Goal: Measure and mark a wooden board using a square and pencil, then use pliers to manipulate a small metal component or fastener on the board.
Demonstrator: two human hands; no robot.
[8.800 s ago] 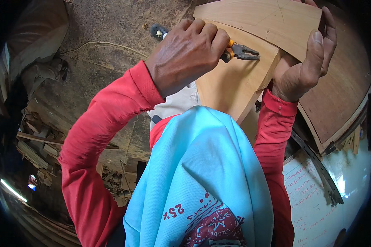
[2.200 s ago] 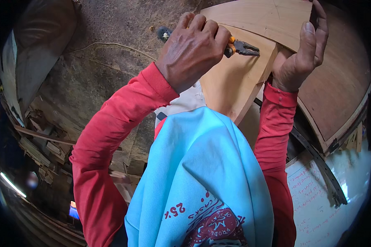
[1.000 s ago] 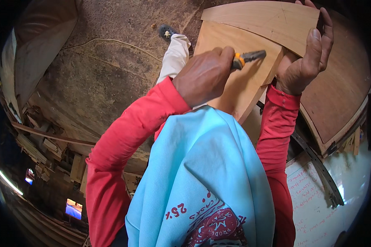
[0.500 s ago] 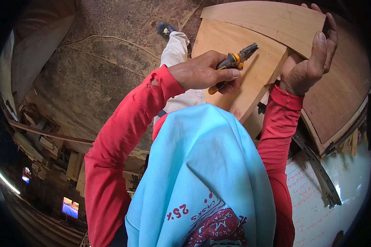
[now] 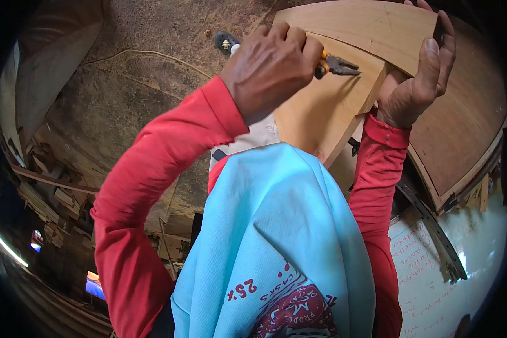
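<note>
My left hand [image 5: 271, 72] is wrapped round a pair of pliers [image 5: 341, 66] with orange-and-black handles. Their dark jaws point right, close over the face of a pale wooden panel [image 5: 315, 115] near its right edge. Whether the tips grip anything small there, I cannot tell. Along the panel's far side lies a curved wooden board [image 5: 355, 23]. At that board's right end, my right hand [image 5: 414, 93] holds it, thumb on the near side and fingers round the end. Most of the pliers' handles are hidden in my left hand.
A large brown curved panel [image 5: 462, 112] stands to the right. Below it are a dark perforated metal strip [image 5: 434, 236] and a white board with red writing [image 5: 428, 281]. Light blue cloth [image 5: 281, 225] covers the lower middle. Wood offcuts [image 5: 45, 208] lie at left; a thin cord [image 5: 135, 52] crosses the floor.
My left hand has turned over, back upward, and the pliers' jaws now tilt down toward the wooden panel. The curved board and my right hand have shifted slightly left.
</note>
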